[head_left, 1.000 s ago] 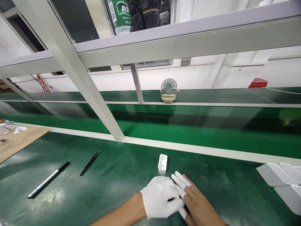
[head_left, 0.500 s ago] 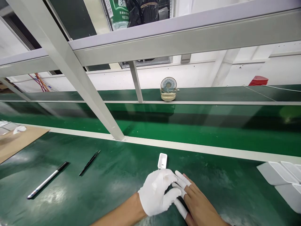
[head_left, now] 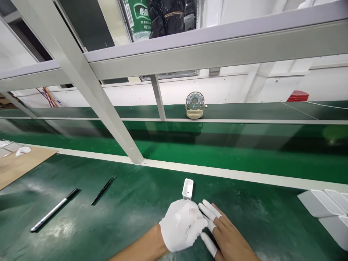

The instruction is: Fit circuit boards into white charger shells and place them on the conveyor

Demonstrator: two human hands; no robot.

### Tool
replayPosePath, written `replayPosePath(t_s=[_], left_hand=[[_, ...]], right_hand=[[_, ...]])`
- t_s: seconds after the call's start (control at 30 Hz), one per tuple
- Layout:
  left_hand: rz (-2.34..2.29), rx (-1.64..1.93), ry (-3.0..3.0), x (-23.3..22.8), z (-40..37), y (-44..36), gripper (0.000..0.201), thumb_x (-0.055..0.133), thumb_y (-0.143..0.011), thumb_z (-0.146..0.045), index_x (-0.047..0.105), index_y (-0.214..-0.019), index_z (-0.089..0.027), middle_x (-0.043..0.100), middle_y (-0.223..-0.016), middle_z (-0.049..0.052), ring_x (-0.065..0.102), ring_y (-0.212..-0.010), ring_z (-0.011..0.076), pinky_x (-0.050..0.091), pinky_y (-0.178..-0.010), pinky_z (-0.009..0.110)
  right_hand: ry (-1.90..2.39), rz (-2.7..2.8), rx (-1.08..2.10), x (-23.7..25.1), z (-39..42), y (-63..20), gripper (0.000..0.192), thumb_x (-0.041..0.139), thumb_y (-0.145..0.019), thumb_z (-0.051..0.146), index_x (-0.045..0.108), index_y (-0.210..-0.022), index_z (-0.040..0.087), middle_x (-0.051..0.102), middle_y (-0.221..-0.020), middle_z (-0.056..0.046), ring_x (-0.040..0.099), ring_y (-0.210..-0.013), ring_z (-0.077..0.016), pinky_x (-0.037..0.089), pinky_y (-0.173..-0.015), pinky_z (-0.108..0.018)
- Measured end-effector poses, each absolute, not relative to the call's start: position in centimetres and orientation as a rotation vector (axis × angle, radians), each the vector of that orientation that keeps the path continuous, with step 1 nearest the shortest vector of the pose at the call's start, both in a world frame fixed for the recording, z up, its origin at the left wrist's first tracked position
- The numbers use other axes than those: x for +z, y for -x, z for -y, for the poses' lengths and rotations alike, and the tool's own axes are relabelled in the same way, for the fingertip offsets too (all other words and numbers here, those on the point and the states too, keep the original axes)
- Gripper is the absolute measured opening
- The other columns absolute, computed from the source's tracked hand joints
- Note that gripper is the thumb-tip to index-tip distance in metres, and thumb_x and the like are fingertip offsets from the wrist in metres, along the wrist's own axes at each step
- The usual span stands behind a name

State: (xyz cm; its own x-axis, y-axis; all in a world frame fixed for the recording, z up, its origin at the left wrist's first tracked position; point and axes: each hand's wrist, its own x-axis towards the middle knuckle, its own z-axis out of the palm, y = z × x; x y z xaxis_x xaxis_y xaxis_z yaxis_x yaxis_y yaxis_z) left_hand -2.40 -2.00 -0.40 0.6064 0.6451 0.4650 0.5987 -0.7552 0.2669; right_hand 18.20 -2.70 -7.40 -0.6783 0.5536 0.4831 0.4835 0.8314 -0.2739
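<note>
- Left hand (head_left: 182, 224) in a white glove, low centre of the view, bare forearm running in from the bottom edge.
- Its fingers are curled over, lying across the fingertips of the right hand (head_left: 228, 239); whether they pinch anything underneath, I cannot tell.
- Right hand bare on the back, palm down on the green desk (head_left: 130, 214), with white finger covers (head_left: 210, 209) on the tips. Fingers lie flat, close together and slightly spread at the ends, holding nothing that shows.
- Small white box (head_left: 187, 188) stands open side up on the desk just beyond the left hand's knuckles, near but not touching them. It is the nearest thing to both hands.
- Black tweezers (head_left: 103, 185) lie flat on the desk well to the left, tips pointing up and right.
- Pen (head_left: 54, 210) with a silver barrel and black cap lies further left, roughly parallel to the tweezers, apart from them.
- Cardboard sheet (head_left: 19, 166) at the far left edge, with a small white scrap on its far corner.
- White trays (head_left: 323, 204) stacked at the right edge, well apart from the hands.
- Pale strip borders the desk; beyond it a brighter green belt (head_left: 244, 159).
- Small desk fan (head_left: 195, 104) stands upright on the far ledge, behind the slanted frame bar (head_left: 89, 94).
</note>
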Motion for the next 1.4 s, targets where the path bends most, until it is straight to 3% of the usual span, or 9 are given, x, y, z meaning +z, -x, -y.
replayPosePath(t_s=[0.23,0.33,0.5,0.63,0.8,0.93,1.07,1.2,1.4], left_hand=[[-1.083,0.236,-2.765,-1.2,2.6,1.2,0.034,0.064,-0.083,-0.036,0.061,-0.052,-0.021,0.057,-0.049,-0.003,0.047,-0.045,0.0119,0.020,-0.043,0.031],[-1.080,0.304,-2.679,-1.2,2.6,1.1,0.024,0.065,-0.086,-0.033,0.071,-0.064,-0.025,0.064,-0.057,-0.006,0.056,-0.052,0.0100,0.028,-0.046,0.028],[-1.134,0.391,-2.614,-2.1,2.7,1.2,0.041,0.053,-0.095,-0.038,0.071,-0.063,-0.021,0.063,-0.054,-0.003,0.056,-0.050,0.0084,0.039,-0.052,0.023],[-1.293,0.495,-2.585,-3.0,3.2,1.3,0.051,0.049,-0.096,-0.041,0.068,-0.055,-0.018,0.055,-0.044,0.000,0.051,-0.042,0.0106,0.041,-0.050,0.026],[-1.213,0.580,-2.578,-2.6,3.5,1.6,0.039,0.049,-0.095,-0.038,0.076,-0.071,-0.023,0.067,-0.056,0.005,0.065,-0.056,0.0183,0.047,-0.050,0.029],[-1.241,0.573,-2.593,-2.6,3.3,1.1,0.037,0.047,-0.096,-0.035,0.077,-0.076,-0.025,0.069,-0.060,0.006,0.067,-0.057,0.0179,0.047,-0.046,0.027],[-1.288,0.525,-2.596,-2.9,3.2,0.9,0.039,0.049,-0.094,-0.032,0.071,-0.063,-0.020,0.062,-0.047,0.002,0.055,-0.041,0.0106,0.037,-0.040,0.023],[-1.274,0.512,-2.596,-2.1,3.3,1.1,0.042,0.055,-0.088,-0.034,0.060,-0.049,-0.019,0.058,-0.043,0.000,0.056,-0.043,0.0105,0.033,-0.041,0.023],[-1.417,0.442,-2.459,-0.9,3.3,0.6,0.045,0.063,-0.079,-0.041,0.052,-0.042,-0.018,0.055,-0.040,-0.003,0.057,-0.044,0.0093,0.033,-0.043,0.022]], right_hand=[[0.669,2.473,0.116,-8.4,1.9,-18.7,0.015,0.050,-0.089,0.019,0.051,-0.075,0.026,0.058,-0.071,-0.001,0.067,-0.078,-0.0224,0.052,-0.104,-0.051],[0.647,2.468,0.117,-9.0,1.7,-18.9,0.018,0.053,-0.093,0.023,0.048,-0.076,0.026,0.057,-0.072,0.000,0.067,-0.075,-0.0210,0.049,-0.107,-0.051],[0.686,2.511,0.136,-9.6,1.7,-18.9,0.023,0.056,-0.095,0.025,0.047,-0.074,0.027,0.057,-0.070,0.003,0.067,-0.067,-0.0169,0.053,-0.104,-0.046],[0.738,2.478,0.090,-9.9,2.1,-18.6,0.024,0.054,-0.099,0.028,0.054,-0.075,0.025,0.068,-0.084,-0.001,0.071,-0.099,-0.0220,0.051,-0.108,-0.046],[0.814,2.355,0.166,-9.4,3.1,-18.0,0.019,0.053,-0.101,0.030,0.065,-0.089,0.022,0.063,-0.135,-0.007,0.046,-0.139,-0.0272,0.046,-0.113,-0.045],[0.767,2.330,0.212,-8.9,3.3,-17.8,0.020,0.050,-0.102,0.027,0.066,-0.113,0.023,0.061,-0.138,-0.006,0.043,-0.139,-0.0251,0.047,-0.113,-0.042],[0.768,2.334,0.207,-8.9,2.9,-18.0,0.018,0.053,-0.099,0.020,0.070,-0.101,0.025,0.061,-0.138,-0.003,0.049,-0.135,-0.0259,0.046,-0.113,-0.043],[0.692,2.424,0.119,-8.8,2.5,-18.5,0.016,0.057,-0.091,0.018,0.070,-0.099,0.023,0.065,-0.133,-0.005,0.056,-0.129,-0.0297,0.054,-0.104,-0.044],[0.743,2.433,0.134,-8.4,3.1,-19.2,0.045,0.053,-0.081,0.015,0.063,-0.124,0.019,0.062,-0.136,-0.010,0.061,-0.123,-0.0337,0.063,-0.089,-0.043]])
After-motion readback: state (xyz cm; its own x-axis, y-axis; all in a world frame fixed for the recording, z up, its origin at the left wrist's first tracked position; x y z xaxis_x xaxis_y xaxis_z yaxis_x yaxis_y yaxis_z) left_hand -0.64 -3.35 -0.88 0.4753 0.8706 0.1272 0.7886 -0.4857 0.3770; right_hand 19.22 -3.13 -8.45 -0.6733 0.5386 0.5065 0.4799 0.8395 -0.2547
